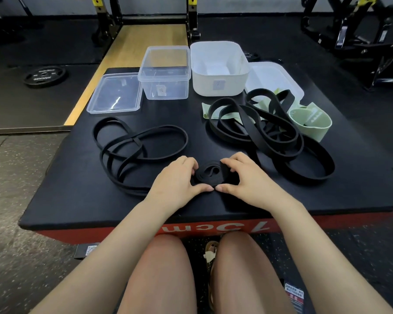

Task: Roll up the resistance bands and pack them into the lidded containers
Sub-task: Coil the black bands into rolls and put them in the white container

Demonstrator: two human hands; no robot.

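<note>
A rolled black resistance band (pixel 210 174) lies near the front of the black box top (pixel 77 184). My left hand (pixel 177 180) and my right hand (pixel 243 177) curl round it from both sides, thumbs meeting in front. Thin black bands (pixel 132 146) lie loose to the left. A tangle of wide black bands (pixel 270 132) lies to the right, with light green bands (pixel 313 121) beside and under it. At the back stand a clear container (pixel 165 73) and a white container (pixel 220 69), both without lids.
A clear lid (pixel 115 94) lies left of the clear container. A white lid (pixel 274 75) lies right of the white container, partly under bands. A weight plate (pixel 45 75) lies on the floor at left. Rack frames (pixel 354 30) stand behind.
</note>
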